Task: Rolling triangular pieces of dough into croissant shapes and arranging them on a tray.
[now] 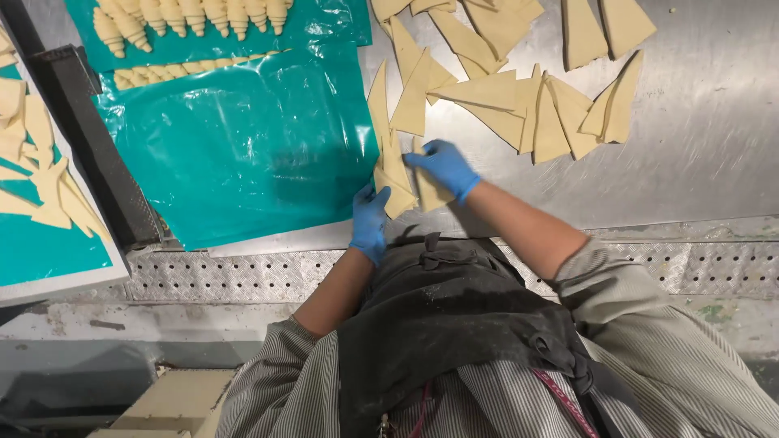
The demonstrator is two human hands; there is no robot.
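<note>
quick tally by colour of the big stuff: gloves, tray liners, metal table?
Blue gloves: 2, left hand and right hand, both on the dough triangles
Teal liner sheets: 2, the centre sheet and the left-edge sheet
Grey metal table: 1
Total: 5

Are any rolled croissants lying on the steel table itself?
No. The rolled croissants lie on the teal sheet; the steel table holds flat dough triangles.

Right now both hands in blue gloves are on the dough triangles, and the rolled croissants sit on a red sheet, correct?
Not quite. The head view shows the rolled croissants on a teal sheet, not red. Both gloved hands, left and right, are on the dough triangles.
</note>
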